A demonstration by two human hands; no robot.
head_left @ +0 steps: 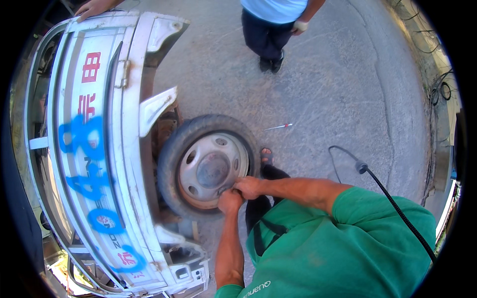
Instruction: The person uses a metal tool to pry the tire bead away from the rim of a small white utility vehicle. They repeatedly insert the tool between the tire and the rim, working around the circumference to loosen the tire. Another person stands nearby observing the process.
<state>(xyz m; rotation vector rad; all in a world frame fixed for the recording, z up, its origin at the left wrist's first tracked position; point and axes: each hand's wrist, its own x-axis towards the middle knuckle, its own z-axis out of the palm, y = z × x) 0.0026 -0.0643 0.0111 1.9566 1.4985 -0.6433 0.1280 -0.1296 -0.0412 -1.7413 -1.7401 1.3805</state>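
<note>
My left hand [230, 200] is closed at the lower right edge of a wheel's steel rim [238, 161]. Right beside it, almost touching, my right hand [248, 186] is also closed, its fingers curled toward the rim. Whatever is between my fingers is too small and covered to make out. Around the dusty silver rim with its oval holes runs a worn black tyre [171, 171]. A round, rusty brown centre [212, 170] fills the rim's middle.
Left of the wheel stands a white truck bed [126, 164] with blue paint marks. Another person's hand [94, 8] rests on its top corner. Someone in a light-blue shirt [276, 9] stands beyond. A thin red-and-white stick [279, 127] lies on the concrete; a black braided cord [397, 211] crosses at right.
</note>
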